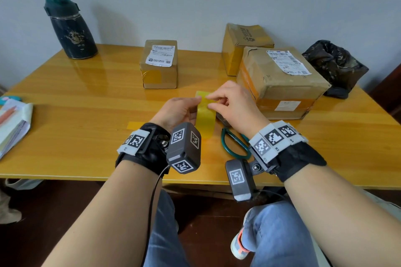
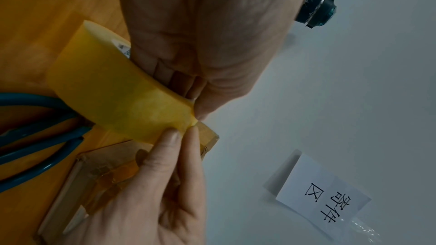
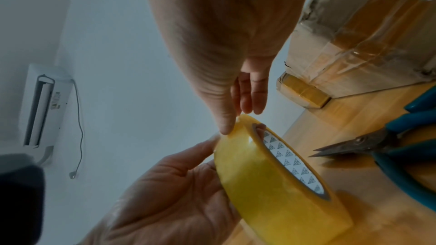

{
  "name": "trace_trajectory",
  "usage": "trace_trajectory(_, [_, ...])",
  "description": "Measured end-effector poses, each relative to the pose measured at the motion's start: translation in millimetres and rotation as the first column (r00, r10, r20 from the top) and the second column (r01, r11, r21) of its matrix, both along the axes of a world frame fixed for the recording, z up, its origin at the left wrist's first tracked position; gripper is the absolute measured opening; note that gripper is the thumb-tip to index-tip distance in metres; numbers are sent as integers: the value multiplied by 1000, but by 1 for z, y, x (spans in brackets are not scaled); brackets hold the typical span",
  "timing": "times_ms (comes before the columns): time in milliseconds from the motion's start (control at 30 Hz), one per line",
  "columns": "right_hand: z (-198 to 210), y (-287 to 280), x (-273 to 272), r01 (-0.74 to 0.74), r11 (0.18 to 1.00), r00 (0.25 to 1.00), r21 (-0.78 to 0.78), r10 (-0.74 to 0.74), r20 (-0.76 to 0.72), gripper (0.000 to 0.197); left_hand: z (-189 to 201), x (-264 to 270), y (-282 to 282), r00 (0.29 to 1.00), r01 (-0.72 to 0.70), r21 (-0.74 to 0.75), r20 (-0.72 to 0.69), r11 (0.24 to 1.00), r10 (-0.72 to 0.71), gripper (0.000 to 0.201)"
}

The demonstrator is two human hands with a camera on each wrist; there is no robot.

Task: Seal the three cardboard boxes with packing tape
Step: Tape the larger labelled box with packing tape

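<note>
A yellow packing tape roll (image 1: pixel 205 118) is held upright above the table's front middle. My left hand (image 1: pixel 195 107) grips it from the left, thumb on the outer face and fingers in the core. My right hand (image 1: pixel 210 103) pinches the roll's top rim between thumb and fingertips; I cannot make out a loose tape end. The wrist views show the same roll (image 2: pixel 118 88) (image 3: pixel 271 174). Three cardboard boxes stand behind: a small one (image 1: pixel 159 65) at centre, a large one (image 1: pixel 282 86) beside my right hand, and another (image 1: pixel 245 43) at the back.
Teal-handled scissors (image 1: pixel 234 144) lie on the table under my right wrist. A dark bottle (image 1: pixel 69 26) stands far left, a black bag (image 1: pixel 334 67) far right, and papers (image 1: pixel 13 123) at the left edge. A short yellow tape strip (image 1: pixel 134 124) is stuck to the tabletop.
</note>
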State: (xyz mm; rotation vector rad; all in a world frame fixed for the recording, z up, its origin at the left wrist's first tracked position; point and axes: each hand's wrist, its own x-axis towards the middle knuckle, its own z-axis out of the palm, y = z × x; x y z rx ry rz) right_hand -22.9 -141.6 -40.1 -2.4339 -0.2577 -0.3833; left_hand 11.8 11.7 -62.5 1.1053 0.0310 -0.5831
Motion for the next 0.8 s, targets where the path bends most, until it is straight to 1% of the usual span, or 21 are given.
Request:
trace_trajectory(167, [-3,0,0,5,998,999,63,-8,53,3,1,1,-1,1000,-7,27,13,1000,7,18])
trace_trajectory(233, [-5,0,0,-7,999,997,36,5,80,5,1,-1,-2,1000,-5,42,18,999,4,18])
trace_trajectory(367, [-10,0,0,-54,994,988,-92,67,138,8,2,0,-5,998,-18,90,56,996,13,18])
trace_trajectory(467, [-11,-1,1,-45,995,985,-90,59,165,10,5,-1,-7,999,-31,122,38,992,26,18])
trace_trajectory(533, [-8,-2,1,-12,998,985,-60,22,169,9,10,-5,-10,993,-117,188,48,975,110,22])
trace_trajectory(567, [-6,-3,1,6,999,986,-47,2,165,8,11,-6,-12,981,-186,249,97,950,166,29])
trace_trajectory(600, [-4,-4,2,22,999,987,-40,-15,157,7,14,-7,-12,963,-243,314,189,918,190,38])
trace_trajectory(633, [-2,-5,2,34,999,989,-37,-29,143,6,16,-7,-11,945,-242,370,299,897,132,46])
trace_trajectory(667, [1,-6,2,42,999,991,-33,-37,130,6,20,-9,-9,925,-174,417,380,892,3,50])
trace_trajectory(700, [3,-6,2,44,999,992,-25,-41,122,6,21,-10,-8,895,-62,476,415,877,-162,54])
trace_trajectory(733, [5,-6,1,44,999,992,-13,-42,121,6,23,-12,-7,858,41,527,416,849,-300,58])
trace_trajectory(767, [7,-6,1,45,999,992,0,-44,118,6,22,-11,-6,834,102,561,402,822,-378,61])
trace_trajectory(800, [9,-6,0,45,999,993,10,-46,112,7,23,-11,-6,824,119,571,400,812,-402,63])
